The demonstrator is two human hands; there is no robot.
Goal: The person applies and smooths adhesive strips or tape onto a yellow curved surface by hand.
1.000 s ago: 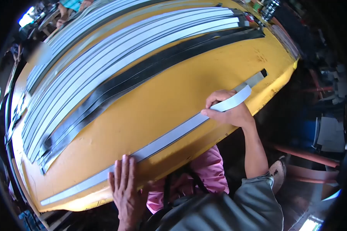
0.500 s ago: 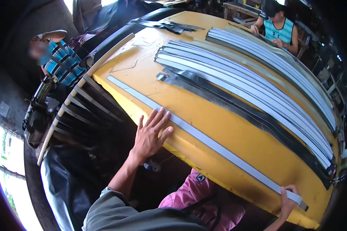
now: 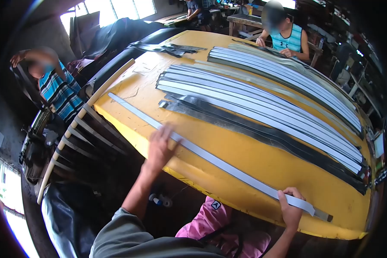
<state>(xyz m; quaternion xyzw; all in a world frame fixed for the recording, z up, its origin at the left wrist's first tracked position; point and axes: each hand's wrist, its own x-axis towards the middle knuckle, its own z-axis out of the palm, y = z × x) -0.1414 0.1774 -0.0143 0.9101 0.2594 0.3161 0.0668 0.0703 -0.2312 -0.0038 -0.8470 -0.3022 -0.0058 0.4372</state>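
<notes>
A long narrow white strip (image 3: 221,164) lies lengthwise along the near side of the yellow tabletop (image 3: 193,180). My left hand (image 3: 160,148) is over its middle, slightly blurred, with fingers spread and fingertips at the strip. Near the right end, my right hand (image 3: 291,210) is closed round the strip, thumb on top. The white layer's end curls up past those fingers, and a dark grey strip end (image 3: 323,214) shows from beneath it. Farther back, a bundle of black strips (image 3: 245,126) lies beside several white strips with dark edges (image 3: 262,114).
A second group of white strips (image 3: 284,81) lies at the back. One person (image 3: 286,41) works at the far side; another (image 3: 60,90) is at the left by a sewing machine (image 3: 35,133). A pale pole (image 3: 73,124) with hanging dark strips leans at the table's left edge.
The view has tilted up a little. My right hand has shifted left along the strip, its fingers now wrapped over it. My left hand has blurred with motion. The person at left has raised an arm.
</notes>
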